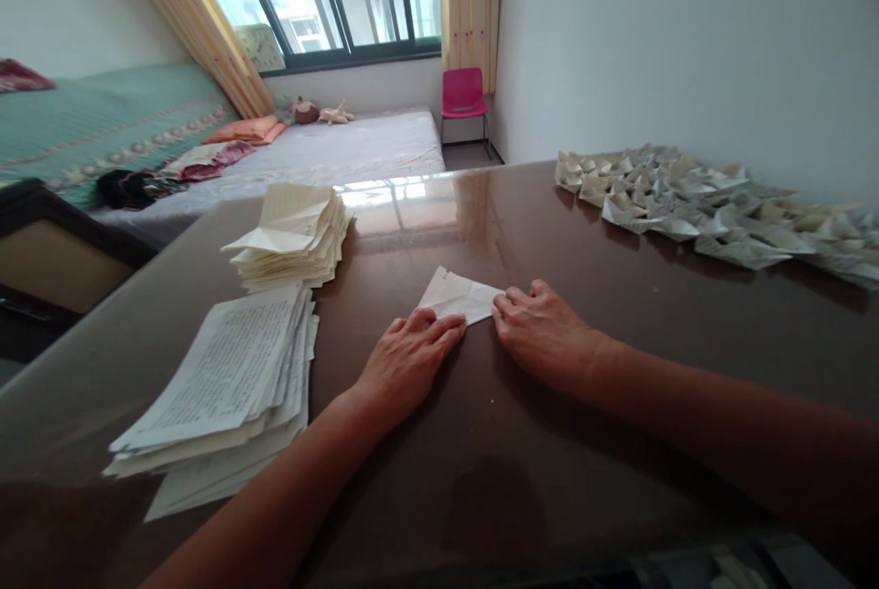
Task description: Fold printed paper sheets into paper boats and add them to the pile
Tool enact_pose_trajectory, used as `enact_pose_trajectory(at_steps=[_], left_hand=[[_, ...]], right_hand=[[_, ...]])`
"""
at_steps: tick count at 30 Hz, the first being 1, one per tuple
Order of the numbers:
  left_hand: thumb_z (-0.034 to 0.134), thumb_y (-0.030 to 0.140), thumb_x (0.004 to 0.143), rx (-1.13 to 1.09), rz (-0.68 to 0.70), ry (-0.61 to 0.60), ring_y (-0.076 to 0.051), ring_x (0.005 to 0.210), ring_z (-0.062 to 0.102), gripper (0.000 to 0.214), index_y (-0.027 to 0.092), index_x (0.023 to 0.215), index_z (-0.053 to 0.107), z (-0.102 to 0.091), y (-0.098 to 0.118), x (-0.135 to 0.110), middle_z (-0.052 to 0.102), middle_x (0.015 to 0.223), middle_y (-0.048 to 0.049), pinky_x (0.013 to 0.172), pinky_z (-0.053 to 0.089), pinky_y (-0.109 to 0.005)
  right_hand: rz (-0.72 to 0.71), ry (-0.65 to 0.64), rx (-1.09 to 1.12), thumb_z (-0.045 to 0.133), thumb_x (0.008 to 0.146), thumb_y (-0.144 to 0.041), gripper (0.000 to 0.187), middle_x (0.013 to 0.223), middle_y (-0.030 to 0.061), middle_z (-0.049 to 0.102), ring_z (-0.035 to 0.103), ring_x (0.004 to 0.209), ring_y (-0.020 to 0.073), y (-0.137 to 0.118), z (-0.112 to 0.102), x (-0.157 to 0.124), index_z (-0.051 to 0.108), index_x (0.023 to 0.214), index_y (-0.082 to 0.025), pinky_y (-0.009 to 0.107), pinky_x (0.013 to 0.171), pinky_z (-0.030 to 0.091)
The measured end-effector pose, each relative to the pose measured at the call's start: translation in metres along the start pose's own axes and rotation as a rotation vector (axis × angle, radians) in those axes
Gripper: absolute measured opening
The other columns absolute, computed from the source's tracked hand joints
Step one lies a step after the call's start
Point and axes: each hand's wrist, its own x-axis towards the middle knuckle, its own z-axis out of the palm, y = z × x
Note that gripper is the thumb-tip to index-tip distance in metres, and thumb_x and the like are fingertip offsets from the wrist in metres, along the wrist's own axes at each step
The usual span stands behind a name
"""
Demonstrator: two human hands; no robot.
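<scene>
A folded white paper sheet (458,294) lies on the glossy brown table (522,452) in the middle. My left hand (405,362) rests flat on the table with its fingertips pressing the paper's near left edge. My right hand (541,328) lies beside it, fingers curled down onto the paper's right corner. Both hands press the paper against the table; neither lifts it.
A stack of printed flat sheets (226,387) lies at the left, with a stack of pre-folded sheets (295,236) behind it. Many folded paper boats (707,204) spread along the right by the wall. Beyond the table are a bed (330,154) and a pink chair (463,99).
</scene>
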Motion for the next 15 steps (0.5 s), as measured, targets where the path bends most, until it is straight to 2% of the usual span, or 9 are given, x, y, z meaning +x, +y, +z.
enact_pose_trajectory(at_steps=[2, 4, 8, 12, 15], left_hand=[[0.043, 0.023, 0.095, 0.001, 0.0, -0.004, -0.023, 0.116, 0.047, 0.038, 0.029, 0.132, 0.048, 0.0, 0.0, 0.0, 0.05, 0.141, 0.0021, 0.084, 0.047, -0.039], [0.043, 0.024, 0.095, 0.002, -0.004, 0.0, -0.023, 0.115, 0.048, 0.037, 0.03, 0.132, 0.048, 0.001, 0.0, 0.001, 0.051, 0.14, 0.0019, 0.085, 0.046, -0.039], [0.043, 0.026, 0.096, -0.013, -0.023, 0.027, -0.021, 0.116, 0.048, 0.039, 0.03, 0.134, 0.047, 0.001, -0.005, 0.0, 0.054, 0.137, 0.0007, 0.091, 0.045, -0.038], [0.046, 0.028, 0.094, -0.01, -0.07, 0.086, -0.021, 0.115, 0.049, 0.038, 0.027, 0.132, 0.05, -0.002, -0.018, -0.003, 0.056, 0.133, -0.0011, 0.095, 0.044, -0.037], [0.05, 0.024, 0.092, 0.011, -0.044, 0.091, -0.022, 0.116, 0.048, 0.036, 0.027, 0.128, 0.054, -0.006, -0.026, -0.006, 0.058, 0.131, -0.0013, 0.095, 0.043, -0.037]], right_hand=[[0.052, -0.023, 0.012, 0.049, 0.086, -0.009, 0.023, 0.092, 0.0174, 0.066, 0.057, 0.089, 0.0288, 0.002, -0.004, 0.0, 0.071, 0.083, -0.015, 0.041, 0.071, 0.037], [0.066, 0.032, 0.044, 0.048, 0.088, -0.01, 0.023, 0.096, 0.0168, 0.066, 0.057, 0.091, 0.0282, 0.0, -0.005, 0.003, 0.07, 0.09, -0.014, 0.04, 0.071, 0.04], [-0.05, 0.147, 0.113, 0.047, 0.092, -0.013, 0.026, 0.108, 0.0153, 0.064, 0.056, 0.1, 0.026, -0.006, 0.01, 0.01, 0.063, 0.112, -0.012, 0.036, 0.08, 0.044], [-0.132, 0.166, 0.146, 0.047, 0.093, -0.015, 0.026, 0.109, 0.0141, 0.064, 0.055, 0.104, 0.0259, -0.002, 0.026, 0.018, 0.061, 0.115, -0.011, 0.037, 0.09, 0.043], [-0.161, 0.208, 0.206, 0.048, 0.093, -0.016, 0.025, 0.112, 0.0135, 0.064, 0.054, 0.107, 0.0243, 0.006, 0.032, 0.023, 0.063, 0.113, -0.012, 0.036, 0.093, 0.043]])
